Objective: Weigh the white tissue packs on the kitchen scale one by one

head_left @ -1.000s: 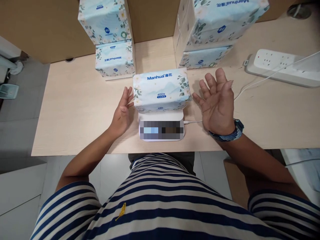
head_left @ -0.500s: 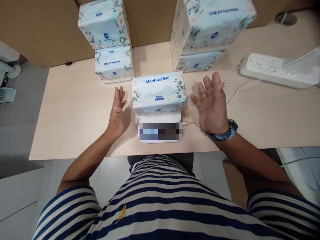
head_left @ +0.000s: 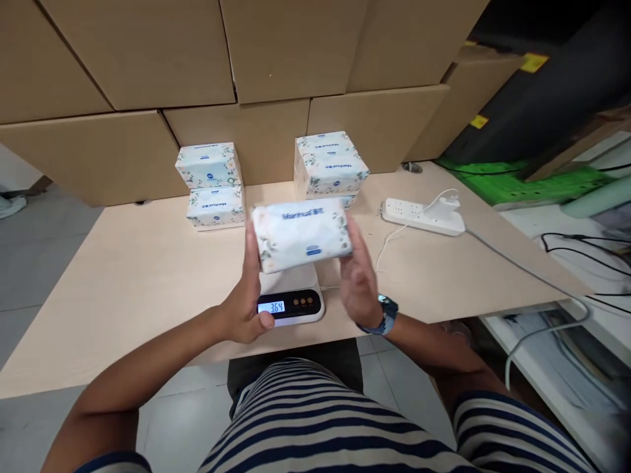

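Between my two hands I hold a pack of tissues (head_left: 300, 235), white and pale blue with printed flowers, slightly tilted and blurred by motion. My left hand (head_left: 249, 299) presses on its left end, fingers straight and thumb low by the scale's display. Against the right end lies my right hand (head_left: 359, 279), a patterned band at its wrist. Under the pack is a white digital scale (head_left: 290, 279); its lit display seems to read 364, perhaps with a decimal point. Whether the pack's underside still touches the scale is hidden.
Two stacked tissue packs (head_left: 215, 207) stand behind to the left, another stack (head_left: 332, 164) behind to the right. Cardboard boxes (head_left: 276, 135) wall off the table's (head_left: 148, 276) back. Rightward lies a white power strip (head_left: 424, 217) with cables.
Both hands have come in from beside the pack and closed on its ends. The camera view has tilted up, showing more boxes, and the scale's display is readable now.
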Demonstrator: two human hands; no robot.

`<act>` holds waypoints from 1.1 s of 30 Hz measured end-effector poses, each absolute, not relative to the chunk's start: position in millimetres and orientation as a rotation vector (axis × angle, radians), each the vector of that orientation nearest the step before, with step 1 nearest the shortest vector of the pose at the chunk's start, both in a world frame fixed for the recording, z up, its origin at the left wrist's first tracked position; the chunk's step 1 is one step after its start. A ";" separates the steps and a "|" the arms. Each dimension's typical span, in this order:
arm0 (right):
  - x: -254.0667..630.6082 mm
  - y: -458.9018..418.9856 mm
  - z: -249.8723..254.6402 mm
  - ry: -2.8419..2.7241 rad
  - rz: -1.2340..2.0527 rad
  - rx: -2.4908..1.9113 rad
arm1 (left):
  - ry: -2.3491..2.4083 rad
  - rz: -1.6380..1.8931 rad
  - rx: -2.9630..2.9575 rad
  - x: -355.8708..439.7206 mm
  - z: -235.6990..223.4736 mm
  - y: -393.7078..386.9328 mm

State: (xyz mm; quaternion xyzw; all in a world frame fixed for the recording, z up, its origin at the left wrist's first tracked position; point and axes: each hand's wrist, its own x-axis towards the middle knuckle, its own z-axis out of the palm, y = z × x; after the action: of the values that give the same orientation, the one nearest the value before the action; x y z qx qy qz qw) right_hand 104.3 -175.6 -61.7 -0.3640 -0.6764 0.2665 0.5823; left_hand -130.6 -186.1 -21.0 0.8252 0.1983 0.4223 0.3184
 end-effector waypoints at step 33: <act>215.4 -56.4 -90.0 -2.215 -0.064 -1.157 | 1.658 1.427 2.058 -251.7 -77.6 -119.3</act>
State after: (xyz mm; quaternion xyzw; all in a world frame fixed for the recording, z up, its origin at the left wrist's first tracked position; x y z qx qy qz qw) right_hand 215.4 -56.4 -90.0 -0.4394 -0.8407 -0.0244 0.3155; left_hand -251.7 -119.3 -77.6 0.6836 0.5508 0.4740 0.0687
